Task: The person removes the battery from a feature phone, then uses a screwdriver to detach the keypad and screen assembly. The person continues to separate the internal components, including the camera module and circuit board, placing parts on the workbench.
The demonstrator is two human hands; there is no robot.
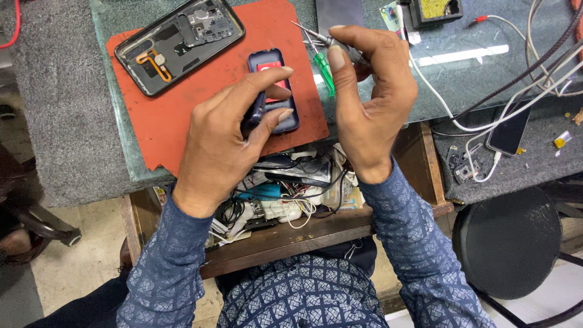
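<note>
Over a red mat [182, 115] on the table [73, 109], the left hand [228, 136] grips a small dark-blue phone [274, 91] with a red battery, while the right hand [370, 91] pinches a metal screwdriver [316, 36] just beside it. An opened black phone [179, 42] lies nearby.

The red mat [182, 115] on the table [115, 36] has bare room along its left and lower-left part, where hands could pass freely. Its upper part is taken by an opened phone body [179, 45] lying slantwise, and its right half by the small dark phone [276, 91] held in the left hand [228, 140]. To the right, white and black cables [486, 109] sprawl over the glass and block the way, with another phone [509, 130] beside them. Below the table edge an open drawer [285, 209] is crammed with wires and parts. The grey strip [61, 103] at far left lies bare.
</note>
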